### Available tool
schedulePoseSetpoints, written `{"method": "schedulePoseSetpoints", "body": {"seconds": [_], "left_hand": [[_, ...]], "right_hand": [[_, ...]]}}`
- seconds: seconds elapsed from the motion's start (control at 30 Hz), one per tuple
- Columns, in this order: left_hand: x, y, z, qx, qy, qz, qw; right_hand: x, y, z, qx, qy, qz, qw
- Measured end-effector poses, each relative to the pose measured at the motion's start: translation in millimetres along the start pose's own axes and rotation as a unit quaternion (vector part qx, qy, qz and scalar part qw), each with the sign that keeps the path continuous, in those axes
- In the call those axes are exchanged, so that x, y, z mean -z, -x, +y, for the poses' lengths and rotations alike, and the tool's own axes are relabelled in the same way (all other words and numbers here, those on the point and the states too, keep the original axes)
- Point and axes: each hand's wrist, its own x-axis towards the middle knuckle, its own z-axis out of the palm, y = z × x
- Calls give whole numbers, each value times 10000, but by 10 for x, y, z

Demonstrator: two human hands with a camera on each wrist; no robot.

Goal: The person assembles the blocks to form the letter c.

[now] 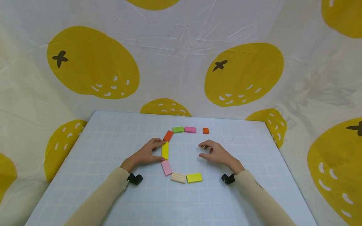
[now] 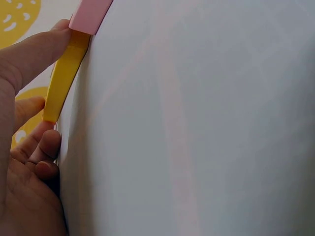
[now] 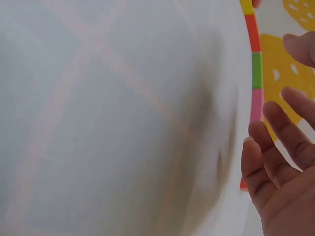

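Observation:
My left hand [image 1: 148, 152] pinches a long yellow block [image 1: 165, 150] lengthwise, thumb at its near end and fingers at its far end. In the left wrist view the thumb also lies right by a pink block [image 2: 91, 14] that meets the yellow one. Beyond the far end comes an orange-red block [image 1: 168, 136], then a green block [image 1: 178, 130] and a darker pink block [image 1: 190, 130]. My right hand [image 1: 216, 153] hovers with loosely bent fingers and holds nothing, to the right of the curved row. Nearest to it is a small orange block [image 1: 205, 131], set apart.
A plain wood block [image 1: 178, 178] and a second yellow block [image 1: 194, 178] extend the curve along the near side. All lie on a pale gridded table [image 1: 226, 201]. Behind and at the sides hangs a white cloth [image 1: 172, 72] with large yellow fruit prints.

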Motion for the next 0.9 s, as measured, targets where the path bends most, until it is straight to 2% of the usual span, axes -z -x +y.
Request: {"method": "schedulePoseSetpoints", "body": {"seconds": [0.23,0.57,0.73,0.9], "left_hand": [[5,-2,-2,10,59,-10,10000],[-8,-5,-20,18,48,9,10000],[-6,-6,-14,36,89,21,10000],[-3,-9,-11,27,127,19,9999]], "right_hand": [[135,-209,139,-242,-92,583,9980],[189,-511,337,-296,-52,1308,9910],[218,-625,386,-584,-66,1429,9880],[231,-695,432,-814,-45,1334,9877]]}}
